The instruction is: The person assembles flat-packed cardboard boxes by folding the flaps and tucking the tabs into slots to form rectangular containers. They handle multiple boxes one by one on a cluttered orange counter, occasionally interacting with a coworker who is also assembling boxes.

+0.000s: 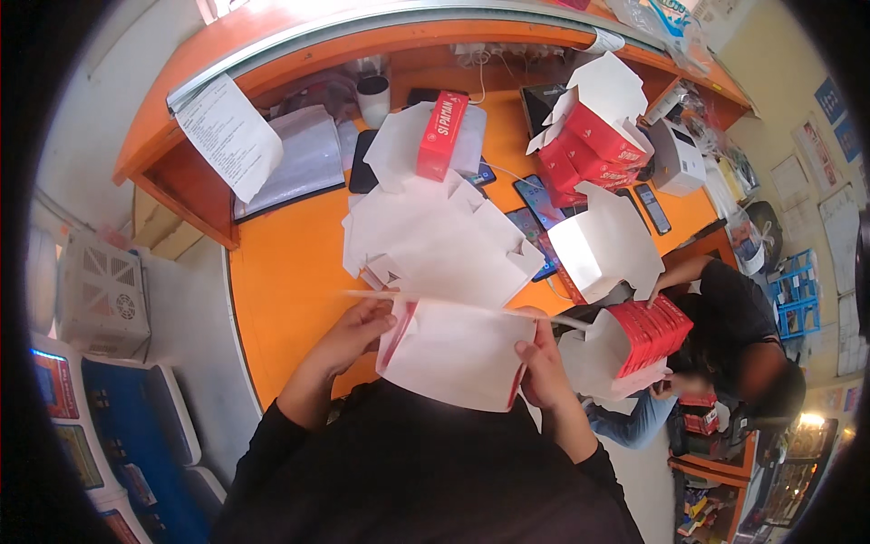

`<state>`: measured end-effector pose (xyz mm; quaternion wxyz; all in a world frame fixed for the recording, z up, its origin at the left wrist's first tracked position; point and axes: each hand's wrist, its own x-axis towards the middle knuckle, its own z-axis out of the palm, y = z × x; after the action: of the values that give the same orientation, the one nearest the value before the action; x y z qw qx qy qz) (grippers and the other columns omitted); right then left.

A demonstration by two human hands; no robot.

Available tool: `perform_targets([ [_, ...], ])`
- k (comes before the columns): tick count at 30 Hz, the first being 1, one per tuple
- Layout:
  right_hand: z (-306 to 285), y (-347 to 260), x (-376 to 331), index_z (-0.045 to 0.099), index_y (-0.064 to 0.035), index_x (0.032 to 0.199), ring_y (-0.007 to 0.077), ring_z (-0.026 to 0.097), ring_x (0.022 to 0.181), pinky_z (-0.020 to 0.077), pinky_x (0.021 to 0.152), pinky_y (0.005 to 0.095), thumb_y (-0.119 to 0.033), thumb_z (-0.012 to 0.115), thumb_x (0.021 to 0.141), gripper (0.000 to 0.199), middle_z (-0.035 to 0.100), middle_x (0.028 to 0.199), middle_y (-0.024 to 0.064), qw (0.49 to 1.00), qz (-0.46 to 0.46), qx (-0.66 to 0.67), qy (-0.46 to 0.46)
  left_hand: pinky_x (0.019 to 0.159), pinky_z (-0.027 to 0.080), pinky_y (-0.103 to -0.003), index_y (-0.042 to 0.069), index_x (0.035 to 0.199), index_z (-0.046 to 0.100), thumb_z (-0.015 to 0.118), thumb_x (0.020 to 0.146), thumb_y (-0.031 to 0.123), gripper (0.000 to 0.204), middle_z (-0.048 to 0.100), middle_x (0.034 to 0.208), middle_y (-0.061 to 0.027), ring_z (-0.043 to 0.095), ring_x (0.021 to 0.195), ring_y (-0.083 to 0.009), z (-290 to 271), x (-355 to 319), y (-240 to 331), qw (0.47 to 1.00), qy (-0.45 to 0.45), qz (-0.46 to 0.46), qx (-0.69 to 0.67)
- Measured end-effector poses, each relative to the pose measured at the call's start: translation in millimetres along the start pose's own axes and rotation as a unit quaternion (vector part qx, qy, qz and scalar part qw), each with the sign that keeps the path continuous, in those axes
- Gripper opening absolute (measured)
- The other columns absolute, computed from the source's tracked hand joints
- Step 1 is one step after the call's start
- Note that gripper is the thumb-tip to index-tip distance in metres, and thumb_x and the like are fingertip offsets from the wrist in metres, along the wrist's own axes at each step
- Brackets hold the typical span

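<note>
Left hand: fingers bent, pinching the left side of a part-folded paperboard carton.
Right hand: thumb against the carton's right wall, gripping it.
Carton: level between both hands, white face up.
Flat cartons: just beyond the hands.
Red carton stack: right of the right hand, crowding that side.
Table: orange room left of the left hand, reaching the left edge.

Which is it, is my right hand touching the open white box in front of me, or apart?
Touching. The head view shows it: your right hand grips the open white box, its thumb against the right side.
</note>
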<state>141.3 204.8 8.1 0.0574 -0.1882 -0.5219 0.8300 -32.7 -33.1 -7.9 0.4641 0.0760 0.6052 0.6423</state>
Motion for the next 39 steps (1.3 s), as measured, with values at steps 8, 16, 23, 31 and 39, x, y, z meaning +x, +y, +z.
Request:
perform_targets([
  [8, -0.4, -9.6, 8.9, 0.023, -0.0048, 0.144, 0.0223, 0.048, 0.119, 0.0445, 0.096, 0.0368, -0.021, 0.057, 0.083, 0.072, 0.044, 0.133, 0.0134, 0.997, 0.035, 0.065, -0.006, 0.086, 0.047, -0.033, 0.012, 0.143, 0.031, 0.058, 0.090, 0.035, 0.064, 0.045, 0.129, -0.0085, 0.050, 0.114, -0.0181, 1.0, 1.8, 9.6, 0.996, -0.078, 0.018, -0.028],
  [16, -11.5, -12.7, 13.1, 0.031, -0.0050, 0.140, 0.0221, 0.056, 0.110, 0.0506, 0.086, 0.0348, -0.030, 0.059, 0.086, 0.066, 0.051, 0.125, 0.0121, 0.994, 0.026, 0.107, -0.005, 0.110, 0.023, -0.042, 0.010, 0.149, 0.004, 0.077, 0.071, 0.043, 0.112, 0.022, 0.146, -0.0143, 0.024, 0.137, -0.0291, 0.4, 1.3, 15.3, 0.952, -0.161, 0.249, 0.068],
  [23, -9.3, -7.2, 12.9, 0.004, -0.0075, 0.148, 0.0248, 0.032, 0.133, 0.0343, 0.104, 0.0428, -0.063, 0.070, 0.070, 0.116, 0.023, 0.148, 0.0143, 0.996, 0.059, 0.068, -0.001, 0.112, 0.015, -0.042, 0.004, 0.147, -0.007, 0.090, 0.054, 0.030, 0.137, 0.008, 0.151, -0.0194, 0.010, 0.142, -0.0304, 9.2, 1.9, 14.9, 0.918, -0.129, 0.299, 0.227],
  [31, -13.3, -3.2, 10.1, -0.023, -0.0034, 0.143, 0.0287, -0.001, 0.142, 0.0075, 0.114, 0.0423, -0.036, 0.087, 0.063, 0.139, -0.002, 0.152, 0.0196, 0.978, -0.091, -0.165, -0.094, 0.112, 0.013, -0.048, 0.006, 0.146, -0.016, 0.089, 0.057, 0.031, 0.139, 0.010, 0.150, -0.0198, 0.012, 0.141, -0.0329, 20.0, 18.1, -0.2, 0.929, -0.092, 0.308, 0.185],
  [39, -54.9, -30.9, 10.5, -0.009, -0.0062, 0.147, 0.0276, 0.015, 0.140, 0.0170, 0.112, 0.0416, -0.027, 0.083, 0.063, 0.126, 0.011, 0.151, 0.0167, 0.939, -0.236, -0.246, 0.041, 0.111, 0.016, -0.055, 0.005, 0.146, -0.012, 0.092, 0.046, 0.044, 0.150, 0.009, 0.148, -0.0284, 0.014, 0.140, -0.0399, 37.3, 50.6, 19.4, 0.871, -0.062, 0.292, 0.391],
])
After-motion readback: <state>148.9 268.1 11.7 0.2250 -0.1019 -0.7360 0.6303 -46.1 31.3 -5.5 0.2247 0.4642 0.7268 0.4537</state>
